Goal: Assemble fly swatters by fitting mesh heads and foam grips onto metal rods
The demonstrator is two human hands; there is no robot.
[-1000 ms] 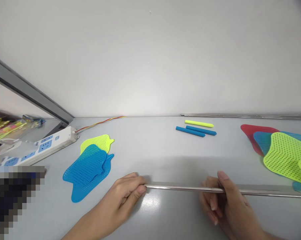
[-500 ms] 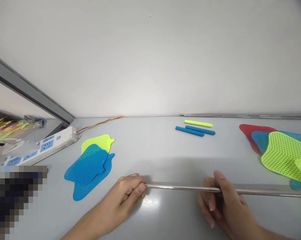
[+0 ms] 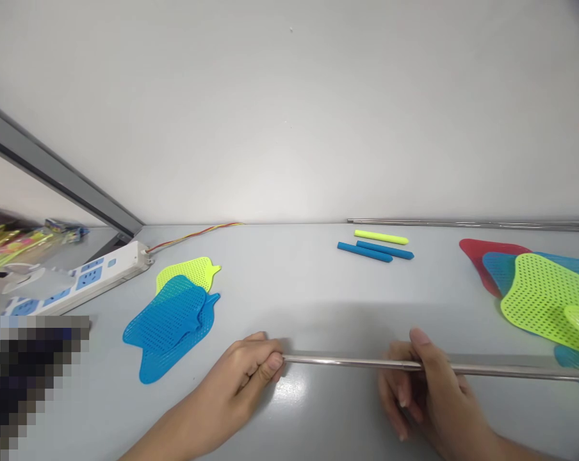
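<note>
A: Begin at the left; what is recorded?

B: A white power strip [image 3: 130, 255] lies aslant on the grey table [image 3: 275, 275]; near it, a yellow-green panel [image 3: 188, 272] lies partly beneath two overlapping blue panels [image 3: 167, 317]; the overlap presumably saves room.

A: State of the left hand?

B: The left hand [image 3: 251, 368] pinches a metal rod [image 3: 337, 362] between thumb and curled fingers, at the rod's left visible end; the grip appears meant to steady that end; whether a tip is hidden within cannot be told.

A: And beyond it?

B: Two blue sticks [image 3: 366, 252] and a yellow stick [image 3: 380, 237] lie grouped towards the wall, well apart from the hands; slim metal rods [image 3: 462, 223] lie along the wall's foot, probably to keep them aligned.

A: The right hand?

B: The right hand [image 3: 436, 390] pinches the same rod, thumb across it, fingers behind and beneath, lower ones loosely curled; this likely supports its length; the rod sits nearly level in front of the person, reaching the right edge of view, near a pile of red, blue and yellow-green perforated pieces [image 3: 539, 298].
</note>
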